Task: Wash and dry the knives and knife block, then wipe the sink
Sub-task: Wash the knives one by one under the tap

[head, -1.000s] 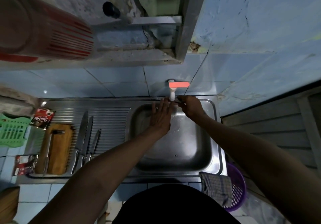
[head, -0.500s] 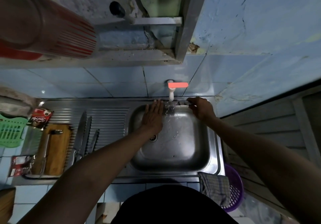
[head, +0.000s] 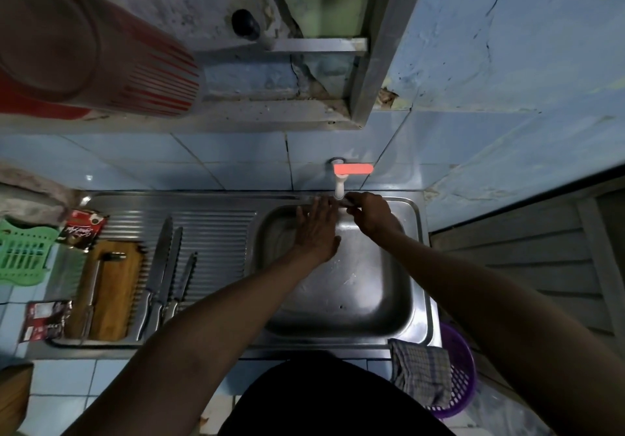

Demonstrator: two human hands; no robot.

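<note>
Stainless sink [head: 414, 300] with ribbed draining board [head: 216, 232], set in a blue-tiled tabletop [head: 67, 381] and seen from above. Both forearms reach forward over the basin toward the white tap [head: 339, 189] with its red lever [head: 353, 168] on the tiled back wall. The left hand [head: 316, 232] is held flat, palm down, fingers straight and slightly spread, fingertips just beneath the spout. The right hand [head: 368, 214] is curled, its fingers pinching a small metal item [head: 345, 201] beside the spout; what that item is cannot be told. The wooden knife block [head: 115, 286] lies flat at the left end of the draining board, with a sharpening steel [head: 93, 286] lying along it. Three knives [head: 165, 266] lie side by side on the ribs just right of the block, blades pointing to the wall, handles partly covered by the left forearm. A checked cloth [head: 421, 371] hangs over the front right corner of the sink, above a purple basket [head: 460, 381]. Left of the sink: a green basket [head: 23, 256] and two dark red sachets [head: 81, 231], one beyond the block and one beside its near end. On the shelf above, a red plastic tub [head: 84, 53].
</note>
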